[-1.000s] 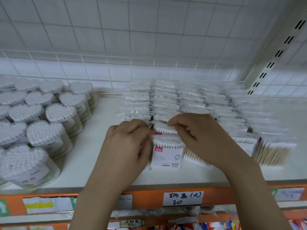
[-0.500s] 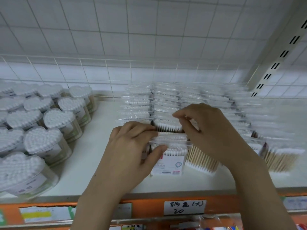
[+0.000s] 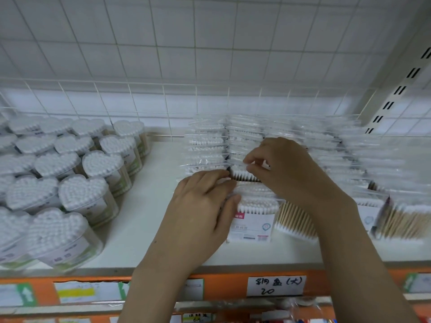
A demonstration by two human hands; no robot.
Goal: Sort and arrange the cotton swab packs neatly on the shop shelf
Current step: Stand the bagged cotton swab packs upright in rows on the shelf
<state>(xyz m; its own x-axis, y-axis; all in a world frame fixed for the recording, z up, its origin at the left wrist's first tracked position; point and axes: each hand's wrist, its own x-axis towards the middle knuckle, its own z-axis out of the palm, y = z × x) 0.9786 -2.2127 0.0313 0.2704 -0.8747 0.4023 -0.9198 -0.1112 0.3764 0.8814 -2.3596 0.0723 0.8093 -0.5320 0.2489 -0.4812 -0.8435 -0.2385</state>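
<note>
Reaching further back than a second earlier, the right hand (image 3: 286,169) pinched a clear swab pack's (image 3: 245,176) top edge mid-row on the white shelf (image 3: 144,206) — the left hand (image 3: 200,206) gripped the front pack (image 3: 253,220) — straightening was advancing

Single head-worn, wide-angle view, facing forward and slightly down onto a white shop shelf (image 3: 144,206) from close range. Both forearms enter from the bottom edge, toward the centre. The wire-grid back panel (image 3: 163,99) fills the upper half; the orange price rail (image 3: 219,287) crosses the bottom. Straight lines bow near the edges.
</note>
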